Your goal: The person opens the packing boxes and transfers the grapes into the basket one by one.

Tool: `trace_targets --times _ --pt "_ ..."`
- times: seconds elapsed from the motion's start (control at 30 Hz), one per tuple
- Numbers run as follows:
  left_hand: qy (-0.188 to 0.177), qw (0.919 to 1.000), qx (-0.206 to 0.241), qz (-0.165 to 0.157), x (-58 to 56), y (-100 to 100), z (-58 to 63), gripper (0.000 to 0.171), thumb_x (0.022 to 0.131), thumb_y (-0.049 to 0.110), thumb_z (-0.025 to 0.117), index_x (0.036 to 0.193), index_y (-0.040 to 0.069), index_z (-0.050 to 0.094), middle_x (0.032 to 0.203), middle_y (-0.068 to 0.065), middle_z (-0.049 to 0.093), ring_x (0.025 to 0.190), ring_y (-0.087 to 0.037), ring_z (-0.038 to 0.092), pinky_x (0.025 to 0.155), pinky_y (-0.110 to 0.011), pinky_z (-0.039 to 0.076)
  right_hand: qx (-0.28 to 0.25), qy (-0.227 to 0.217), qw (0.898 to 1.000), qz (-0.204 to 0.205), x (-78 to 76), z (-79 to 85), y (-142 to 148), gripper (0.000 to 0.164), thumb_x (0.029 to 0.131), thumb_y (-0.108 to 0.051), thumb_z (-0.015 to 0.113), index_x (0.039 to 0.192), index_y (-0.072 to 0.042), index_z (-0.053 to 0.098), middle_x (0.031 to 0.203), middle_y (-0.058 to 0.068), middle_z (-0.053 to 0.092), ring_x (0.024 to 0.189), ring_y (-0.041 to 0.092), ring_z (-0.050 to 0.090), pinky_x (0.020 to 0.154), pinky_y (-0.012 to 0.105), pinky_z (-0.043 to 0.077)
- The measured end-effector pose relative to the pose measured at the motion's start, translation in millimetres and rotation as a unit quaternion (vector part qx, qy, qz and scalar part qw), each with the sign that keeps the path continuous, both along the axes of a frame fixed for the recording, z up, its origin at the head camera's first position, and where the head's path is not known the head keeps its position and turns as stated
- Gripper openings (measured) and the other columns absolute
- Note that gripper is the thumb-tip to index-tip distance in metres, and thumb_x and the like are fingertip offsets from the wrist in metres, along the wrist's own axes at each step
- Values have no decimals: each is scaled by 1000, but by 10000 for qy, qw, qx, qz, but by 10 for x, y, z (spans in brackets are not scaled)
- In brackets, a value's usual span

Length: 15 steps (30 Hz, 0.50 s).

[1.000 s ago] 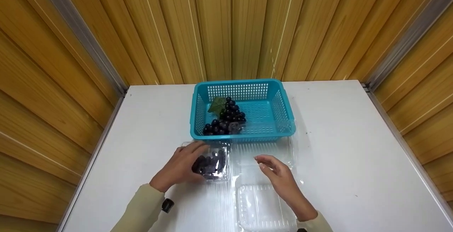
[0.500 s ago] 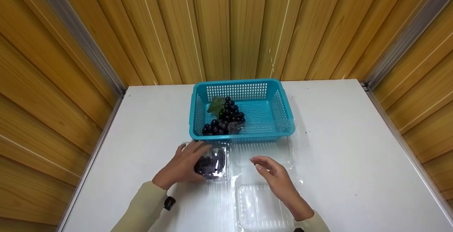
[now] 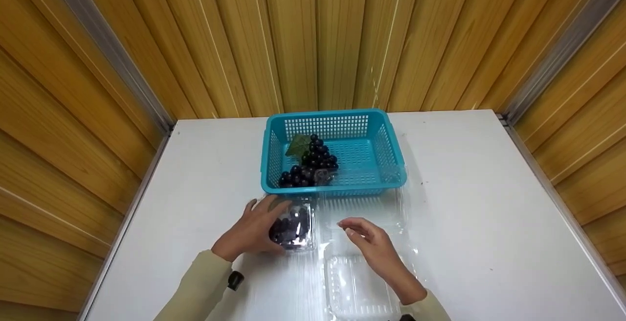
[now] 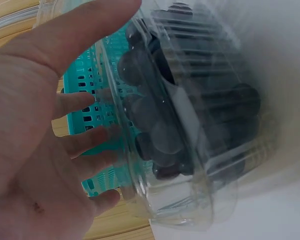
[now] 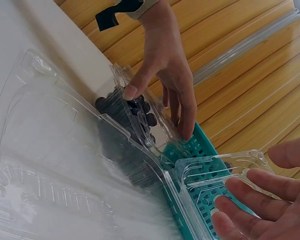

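A clear plastic clamshell box of dark grapes stands in front of the basket. My left hand spans it from the left, thumb at its near edge and fingers at the far edge. In the left wrist view the grapes show through the clear wall. To the right lies a second clamshell box, spread open with nothing inside; its raised half overlaps the basket's front. Over this box hovers my right hand, fingers loosely curved and holding nothing. Its bent fingers face the clear plastic in the right wrist view.
Behind the boxes sits a turquoise basket with a bunch of dark grapes and a green leaf on its left side. Everything stands on a white table, enclosed by wood-patterned walls.
My right hand has drifted left toward the grape-filled box. The left hand has shifted slightly to the right over that box, while the boxes and basket stay in place.
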<state>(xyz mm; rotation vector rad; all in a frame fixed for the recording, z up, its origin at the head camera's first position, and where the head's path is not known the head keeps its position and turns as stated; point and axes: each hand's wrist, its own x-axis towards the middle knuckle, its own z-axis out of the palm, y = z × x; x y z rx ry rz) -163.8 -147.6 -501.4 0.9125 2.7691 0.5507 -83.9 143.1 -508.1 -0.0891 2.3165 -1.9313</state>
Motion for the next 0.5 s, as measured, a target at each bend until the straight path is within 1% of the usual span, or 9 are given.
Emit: trace_targets --times 0.27,0.5 --pt "-8 10000 27 85 36 22 8 106 62 43 90 149 21 35 157 -8 25 145 -28 26 114 -62 18 150 92 9997 148 -3 5 -65 33 98 -25 55 122 -3 61 123 11 65 121 30 58 94 19 47" --pt "4 9999 27 147 86 12 -12 105 62 43 90 149 22 35 156 -11 27 144 -29 29 113 -65 20 117 95 9994 300 21 -15 -121 35 98 -24 56 125 -2 59 125 12 64 123 31 56 94 20 47"
